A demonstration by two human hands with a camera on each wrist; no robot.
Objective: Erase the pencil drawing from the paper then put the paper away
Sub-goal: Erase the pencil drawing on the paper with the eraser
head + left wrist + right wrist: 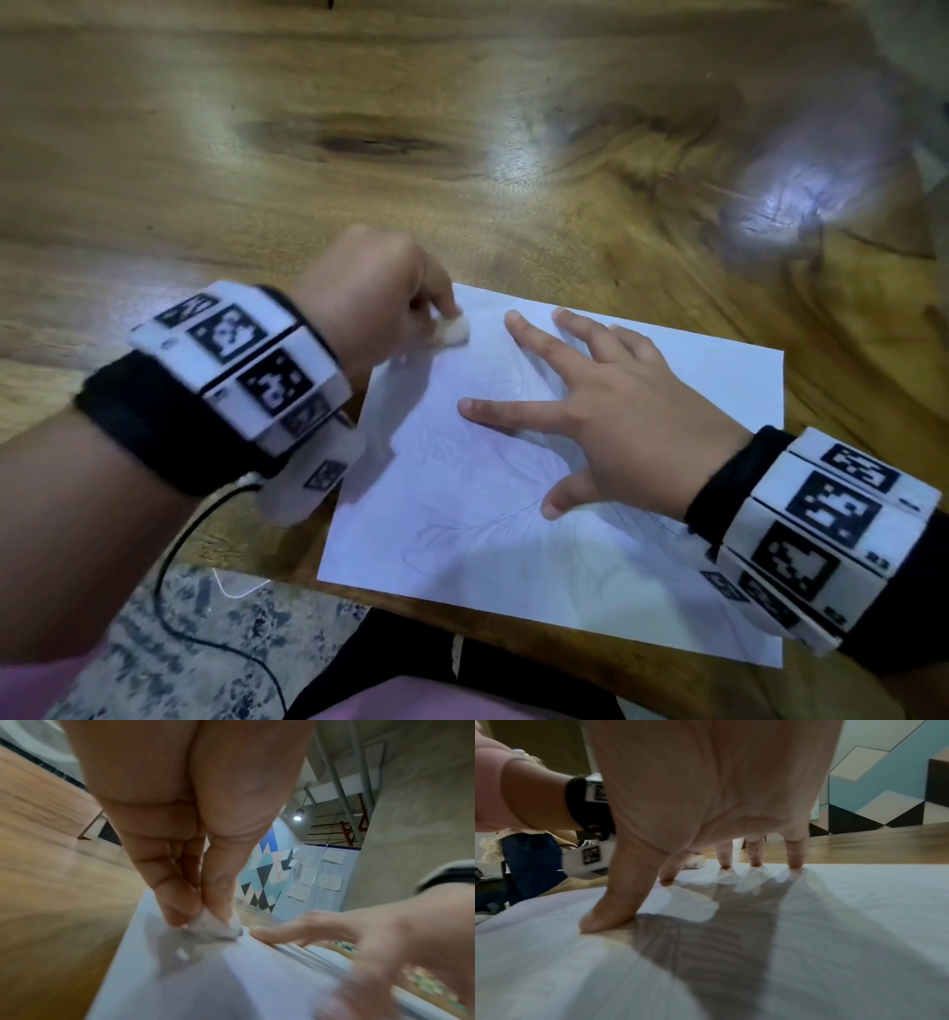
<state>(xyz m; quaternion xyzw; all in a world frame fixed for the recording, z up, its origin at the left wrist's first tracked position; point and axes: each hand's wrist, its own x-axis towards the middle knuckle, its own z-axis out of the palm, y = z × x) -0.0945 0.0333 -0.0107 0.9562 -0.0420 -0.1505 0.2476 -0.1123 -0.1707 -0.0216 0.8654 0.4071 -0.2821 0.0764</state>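
A white sheet of paper (pixel 667 370) with a faint pencil drawing (pixel 477 519) lies at the near edge of the wooden table (pixel 257 154). My left hand (pixel 375 293) pinches a small white eraser (pixel 454 331) and holds it against the paper's far left corner; in the left wrist view the eraser (pixel 210 927) sits between thumb and fingers on the paper (pixel 231 983). My right hand (pixel 611 411) is spread flat, fingertips pressing the sheet down just right of the eraser. In the right wrist view its fingertips (pixel 795 862) stand on the paper (pixel 859 923).
The paper's near edge overhangs the table edge (pixel 513 627) above my lap. A black cable (pixel 169 591) hangs from my left wrist over a patterned floor. A bright lamp reflection (pixel 780 200) glares on the wood at the far right.
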